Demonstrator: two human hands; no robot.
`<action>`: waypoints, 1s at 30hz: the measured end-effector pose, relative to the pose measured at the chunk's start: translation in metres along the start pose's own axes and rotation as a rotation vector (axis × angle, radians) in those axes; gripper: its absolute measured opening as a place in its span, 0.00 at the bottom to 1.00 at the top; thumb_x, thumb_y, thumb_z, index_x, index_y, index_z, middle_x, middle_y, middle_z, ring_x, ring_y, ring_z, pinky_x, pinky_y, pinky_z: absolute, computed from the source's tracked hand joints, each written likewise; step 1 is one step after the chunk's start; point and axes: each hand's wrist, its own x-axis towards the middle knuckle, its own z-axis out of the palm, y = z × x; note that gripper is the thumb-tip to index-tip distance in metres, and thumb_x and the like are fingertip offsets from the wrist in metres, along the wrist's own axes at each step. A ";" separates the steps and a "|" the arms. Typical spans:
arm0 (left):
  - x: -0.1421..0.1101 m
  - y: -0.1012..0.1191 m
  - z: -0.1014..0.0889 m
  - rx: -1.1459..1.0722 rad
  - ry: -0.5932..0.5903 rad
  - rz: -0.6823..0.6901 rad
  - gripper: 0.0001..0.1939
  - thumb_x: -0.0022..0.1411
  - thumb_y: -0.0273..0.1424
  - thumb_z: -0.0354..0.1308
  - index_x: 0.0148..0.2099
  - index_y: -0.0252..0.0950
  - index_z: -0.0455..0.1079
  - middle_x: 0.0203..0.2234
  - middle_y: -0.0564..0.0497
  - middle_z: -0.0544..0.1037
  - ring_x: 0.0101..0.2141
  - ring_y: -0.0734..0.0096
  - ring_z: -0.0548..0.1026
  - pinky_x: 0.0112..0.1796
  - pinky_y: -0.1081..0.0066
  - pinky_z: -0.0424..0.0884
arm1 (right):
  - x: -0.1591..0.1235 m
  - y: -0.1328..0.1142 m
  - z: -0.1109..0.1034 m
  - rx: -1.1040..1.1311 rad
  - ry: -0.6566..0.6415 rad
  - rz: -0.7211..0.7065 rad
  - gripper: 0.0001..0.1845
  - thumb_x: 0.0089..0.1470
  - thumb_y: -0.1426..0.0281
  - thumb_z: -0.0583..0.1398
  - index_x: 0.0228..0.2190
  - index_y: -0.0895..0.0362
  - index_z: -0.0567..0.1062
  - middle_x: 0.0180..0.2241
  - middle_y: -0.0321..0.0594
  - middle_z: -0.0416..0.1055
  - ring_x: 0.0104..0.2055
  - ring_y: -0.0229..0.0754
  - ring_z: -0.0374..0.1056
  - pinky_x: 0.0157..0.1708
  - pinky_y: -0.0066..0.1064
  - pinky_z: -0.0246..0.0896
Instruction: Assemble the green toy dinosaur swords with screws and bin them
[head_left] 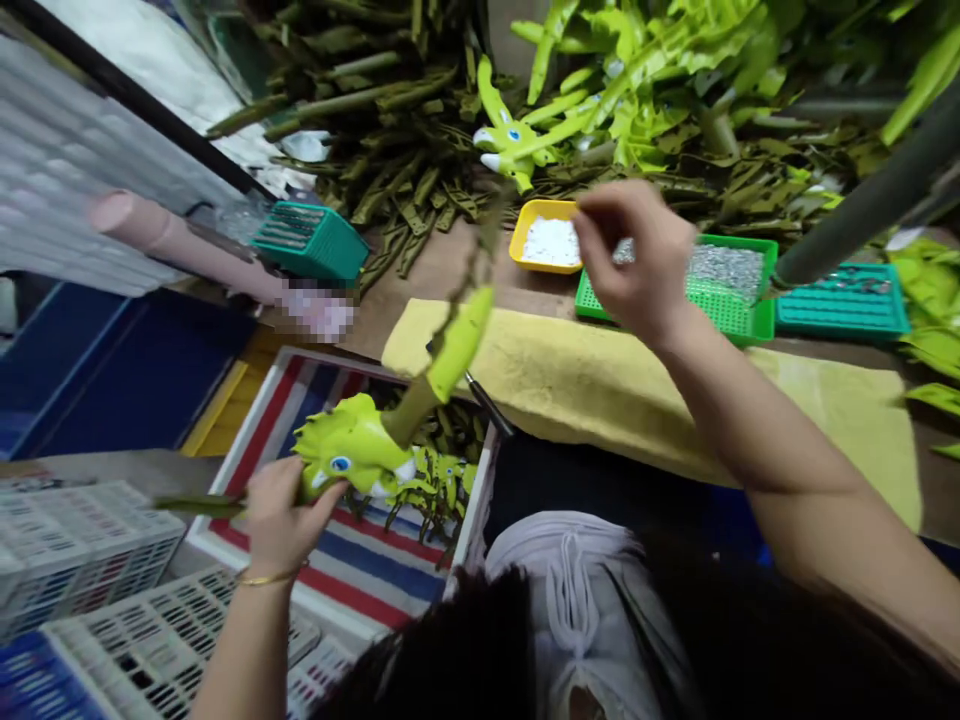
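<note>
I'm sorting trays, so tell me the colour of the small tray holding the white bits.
The small tray is yellow; the head view shows it best.

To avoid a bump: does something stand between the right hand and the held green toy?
Nothing visible seems to block the right hand from the toy; the cloth and dark tool between them appear lower.

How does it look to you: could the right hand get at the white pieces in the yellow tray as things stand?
Probably yes: the right hand appears close to the yellow tray, and nothing seems to cover the white pieces.
</note>
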 end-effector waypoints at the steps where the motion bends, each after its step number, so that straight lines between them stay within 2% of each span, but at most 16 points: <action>1: -0.008 -0.001 0.008 -0.051 0.005 -0.097 0.17 0.41 0.46 0.64 0.31 0.45 0.67 0.30 0.54 0.76 0.40 0.49 0.73 0.47 0.51 0.67 | 0.019 0.014 0.022 -0.100 -0.055 0.021 0.14 0.50 0.57 0.64 0.32 0.55 0.73 0.37 0.42 0.75 0.45 0.46 0.70 0.55 0.45 0.61; 3: -0.020 0.008 0.025 -0.133 -0.022 -0.229 0.16 0.46 0.46 0.61 0.34 0.42 0.69 0.29 0.54 0.77 0.37 0.55 0.74 0.43 0.58 0.70 | 0.053 0.045 0.058 -0.336 -0.164 0.126 0.13 0.48 0.62 0.66 0.26 0.58 0.72 0.37 0.48 0.75 0.47 0.49 0.70 0.55 0.47 0.59; 4: -0.023 0.015 0.034 -0.239 -0.057 -0.350 0.17 0.46 0.45 0.61 0.35 0.40 0.70 0.29 0.52 0.77 0.37 0.56 0.74 0.43 0.61 0.69 | 0.066 0.059 0.072 -0.434 -0.189 0.212 0.13 0.46 0.65 0.66 0.23 0.59 0.70 0.35 0.52 0.75 0.48 0.50 0.70 0.55 0.47 0.59; 6: -0.023 0.028 0.047 -0.347 -0.084 -0.434 0.19 0.47 0.45 0.60 0.36 0.37 0.72 0.30 0.50 0.78 0.37 0.57 0.75 0.41 0.64 0.69 | 0.081 0.083 0.091 -0.482 -0.219 0.272 0.16 0.48 0.66 0.63 0.17 0.57 0.65 0.30 0.52 0.73 0.46 0.46 0.70 0.52 0.43 0.60; 10: -0.015 0.040 0.056 -0.518 -0.113 -0.484 0.20 0.46 0.47 0.62 0.33 0.35 0.71 0.27 0.50 0.77 0.35 0.60 0.74 0.39 0.67 0.69 | 0.080 0.104 0.097 -0.472 -0.180 0.235 0.23 0.46 0.71 0.63 0.10 0.51 0.58 0.18 0.40 0.65 0.36 0.41 0.69 0.44 0.37 0.61; 13: -0.010 0.046 0.055 -0.661 -0.163 -0.494 0.23 0.47 0.51 0.62 0.31 0.34 0.69 0.24 0.50 0.74 0.31 0.63 0.73 0.35 0.68 0.69 | 0.076 0.104 0.091 -0.465 -0.128 0.208 0.22 0.48 0.71 0.61 0.10 0.51 0.58 0.16 0.39 0.63 0.34 0.40 0.67 0.41 0.35 0.61; 17: -0.004 0.060 0.053 -0.824 -0.257 -0.481 0.28 0.46 0.55 0.63 0.33 0.33 0.69 0.25 0.50 0.74 0.28 0.68 0.71 0.33 0.69 0.69 | 0.064 0.080 0.083 -0.469 -0.091 0.180 0.11 0.50 0.68 0.59 0.19 0.54 0.66 0.22 0.44 0.69 0.34 0.46 0.69 0.40 0.41 0.63; 20: 0.003 0.080 0.056 -0.925 -0.305 -0.505 0.29 0.45 0.56 0.64 0.33 0.33 0.70 0.24 0.51 0.73 0.24 0.73 0.69 0.28 0.72 0.67 | 0.031 0.035 0.085 -0.333 -0.096 0.079 0.04 0.53 0.68 0.58 0.30 0.56 0.71 0.28 0.44 0.72 0.34 0.45 0.69 0.38 0.41 0.64; 22: 0.009 0.096 0.061 -1.027 -0.323 -0.543 0.30 0.45 0.57 0.64 0.33 0.33 0.69 0.22 0.53 0.71 0.21 0.78 0.65 0.23 0.75 0.63 | -0.004 -0.002 0.089 -0.068 -0.213 -0.012 0.04 0.53 0.68 0.58 0.31 0.55 0.71 0.27 0.39 0.72 0.31 0.41 0.68 0.35 0.37 0.64; 23: 0.012 0.103 0.064 -1.081 -0.332 -0.559 0.31 0.45 0.58 0.64 0.32 0.33 0.69 0.20 0.54 0.69 0.20 0.79 0.63 0.22 0.76 0.60 | -0.023 -0.020 0.091 0.064 -0.355 -0.003 0.05 0.54 0.67 0.58 0.31 0.55 0.71 0.26 0.37 0.71 0.30 0.38 0.67 0.34 0.35 0.65; 24: 0.014 0.111 0.067 -1.130 -0.342 -0.571 0.31 0.45 0.58 0.63 0.32 0.33 0.69 0.19 0.55 0.68 0.19 0.80 0.62 0.21 0.77 0.58 | -0.040 -0.035 0.093 0.178 -0.478 0.051 0.07 0.55 0.65 0.58 0.32 0.55 0.72 0.25 0.35 0.71 0.27 0.37 0.66 0.31 0.34 0.64; 26: 0.019 0.124 0.072 -1.186 -0.353 -0.577 0.31 0.46 0.59 0.62 0.31 0.32 0.68 0.18 0.55 0.67 0.18 0.81 0.60 0.20 0.77 0.56 | -0.068 -0.055 0.095 0.350 -0.607 0.169 0.09 0.54 0.62 0.59 0.33 0.55 0.72 0.24 0.34 0.71 0.23 0.34 0.65 0.27 0.32 0.64; 28: 0.022 0.132 0.075 -1.195 -0.351 -0.564 0.32 0.46 0.60 0.61 0.32 0.32 0.68 0.17 0.55 0.67 0.18 0.81 0.60 0.20 0.77 0.55 | -0.084 -0.063 0.096 0.450 -0.627 0.243 0.09 0.53 0.62 0.61 0.32 0.55 0.72 0.25 0.33 0.71 0.23 0.33 0.65 0.25 0.30 0.63; 30: 0.023 0.137 0.076 -1.195 -0.353 -0.538 0.32 0.47 0.60 0.61 0.32 0.33 0.68 0.17 0.56 0.66 0.18 0.81 0.60 0.20 0.77 0.55 | -0.089 -0.063 0.096 0.490 -0.612 0.255 0.09 0.51 0.63 0.62 0.31 0.55 0.71 0.26 0.33 0.72 0.23 0.32 0.65 0.24 0.29 0.63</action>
